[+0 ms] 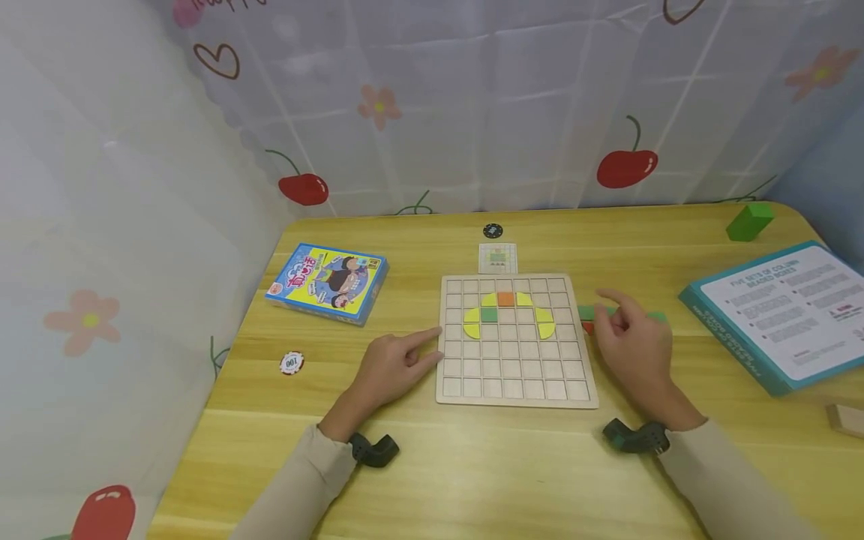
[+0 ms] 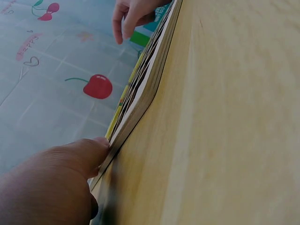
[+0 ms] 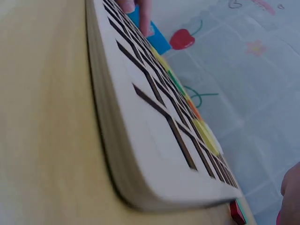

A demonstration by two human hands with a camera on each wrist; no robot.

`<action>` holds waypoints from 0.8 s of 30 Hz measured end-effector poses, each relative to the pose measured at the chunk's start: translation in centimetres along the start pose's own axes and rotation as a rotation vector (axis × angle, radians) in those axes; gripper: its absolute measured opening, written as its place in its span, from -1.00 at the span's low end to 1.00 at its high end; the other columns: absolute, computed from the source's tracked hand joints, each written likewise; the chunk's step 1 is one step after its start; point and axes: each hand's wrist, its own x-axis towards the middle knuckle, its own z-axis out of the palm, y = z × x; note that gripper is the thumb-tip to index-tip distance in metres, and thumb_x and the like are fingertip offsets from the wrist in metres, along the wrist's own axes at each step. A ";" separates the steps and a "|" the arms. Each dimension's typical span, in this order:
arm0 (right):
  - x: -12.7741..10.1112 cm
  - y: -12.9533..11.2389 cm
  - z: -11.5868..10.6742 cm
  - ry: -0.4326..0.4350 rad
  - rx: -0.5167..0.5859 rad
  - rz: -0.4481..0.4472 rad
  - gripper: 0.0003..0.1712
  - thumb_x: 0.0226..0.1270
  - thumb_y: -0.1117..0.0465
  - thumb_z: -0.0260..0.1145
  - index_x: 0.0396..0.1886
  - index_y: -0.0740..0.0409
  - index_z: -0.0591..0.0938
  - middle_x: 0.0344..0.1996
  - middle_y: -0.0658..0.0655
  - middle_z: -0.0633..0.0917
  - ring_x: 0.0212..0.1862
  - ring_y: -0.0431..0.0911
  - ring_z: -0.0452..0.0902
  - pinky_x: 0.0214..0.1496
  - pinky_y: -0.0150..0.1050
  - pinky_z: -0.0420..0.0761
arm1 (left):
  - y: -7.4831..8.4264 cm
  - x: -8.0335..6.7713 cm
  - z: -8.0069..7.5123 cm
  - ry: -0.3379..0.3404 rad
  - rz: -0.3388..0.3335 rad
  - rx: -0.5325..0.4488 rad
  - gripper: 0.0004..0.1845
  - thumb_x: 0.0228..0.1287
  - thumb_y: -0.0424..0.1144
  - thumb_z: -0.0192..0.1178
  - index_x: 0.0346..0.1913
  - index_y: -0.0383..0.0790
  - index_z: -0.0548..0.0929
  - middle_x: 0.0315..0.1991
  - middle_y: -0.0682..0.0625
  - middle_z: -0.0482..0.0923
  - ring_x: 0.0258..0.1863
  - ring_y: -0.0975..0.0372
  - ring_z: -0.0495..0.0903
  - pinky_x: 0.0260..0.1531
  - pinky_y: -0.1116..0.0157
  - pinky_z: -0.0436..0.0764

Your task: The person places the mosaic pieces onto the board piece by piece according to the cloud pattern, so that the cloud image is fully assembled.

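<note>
A square wooden grid board [image 1: 511, 369] lies at the middle of the table. In its upper cells sit yellow quarter-round pieces [image 1: 471, 331], an orange square [image 1: 505, 299] and a green square [image 1: 489, 315]. My left hand [image 1: 394, 367] touches the board's left edge with extended index finger and thumb. Just past the right edge hovers my right hand [image 1: 634, 349], its index finger bent and apart from the thumb; nothing shows between them. Partly hidden behind it are green pieces [image 1: 586, 312] and a red piece [image 1: 588, 328]. A small pattern card [image 1: 498, 259] touches or nearly touches the board's far edge.
A blue-and-yellow card box [image 1: 328, 283] lies at the left, with a white chip [image 1: 292, 363] nearer me. A black chip [image 1: 493, 231] is beyond the card. On the right are a teal box [image 1: 783, 315], a green block [image 1: 749, 222] and a wooden block [image 1: 847, 420].
</note>
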 end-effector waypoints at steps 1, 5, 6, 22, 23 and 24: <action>0.1 0.3 -0.3 -0.009 -0.018 0.011 -0.76 0.30 0.33 0.34 -0.07 0.29 0.75 -0.80 -0.07 0.34 -0.73 -0.42 0.02 -0.73 -0.34 0.07 | 0.0 0.0 0.0 0.001 0.001 -0.002 -0.59 0.36 -0.01 0.37 0.19 -0.06 0.74 -0.71 0.27 0.26 -0.71 0.44 0.16 -0.61 0.38 0.22; 0.5 1.2 -1.3 -0.052 -0.091 0.055 -0.77 0.35 0.27 0.34 -0.06 0.25 0.76 -0.78 -0.05 0.38 -0.74 -0.38 0.06 -0.71 -0.30 0.10 | 0.0 0.0 0.0 0.004 0.001 0.002 -0.59 0.36 -0.01 0.37 0.19 -0.07 0.74 -0.71 0.27 0.26 -0.71 0.44 0.16 -0.62 0.39 0.22; 0.5 1.4 -1.4 -0.070 -0.104 0.062 -0.77 0.36 0.26 0.35 -0.06 0.25 0.76 -0.77 -0.04 0.39 -0.74 -0.36 0.07 -0.71 -0.29 0.11 | 0.0 0.0 0.0 0.003 0.000 0.004 -0.59 0.37 -0.01 0.37 0.19 -0.06 0.74 -0.71 0.27 0.27 -0.71 0.44 0.16 -0.62 0.39 0.22; 0.8 2.0 -1.9 -0.412 -0.192 0.010 -0.66 0.36 0.14 0.36 0.06 0.16 0.74 -0.79 -0.12 0.34 -0.73 -0.19 0.13 -0.67 -0.25 0.06 | 0.0 0.1 -0.1 -0.013 -0.007 0.006 -0.58 0.38 0.01 0.35 0.21 -0.05 0.73 -0.74 0.27 0.22 -0.74 0.44 0.12 -0.64 0.39 0.19; 0.8 2.0 -1.9 -0.417 -0.189 0.007 -0.67 0.36 0.15 0.36 0.05 0.16 0.75 -0.80 -0.13 0.33 -0.73 -0.20 0.12 -0.68 -0.25 0.05 | 0.0 0.0 -0.1 -0.012 -0.006 0.007 -0.58 0.38 0.01 0.35 0.21 -0.05 0.73 -0.74 0.27 0.23 -0.74 0.44 0.12 -0.63 0.39 0.19; 0.7 2.0 -1.8 -0.421 -0.187 0.004 -0.67 0.36 0.15 0.36 0.06 0.15 0.75 -0.81 -0.14 0.31 -0.73 -0.20 0.11 -0.68 -0.25 0.05 | 0.0 0.0 0.0 -0.012 -0.005 0.008 -0.58 0.38 0.01 0.35 0.21 -0.05 0.73 -0.74 0.27 0.22 -0.74 0.44 0.12 -0.63 0.39 0.19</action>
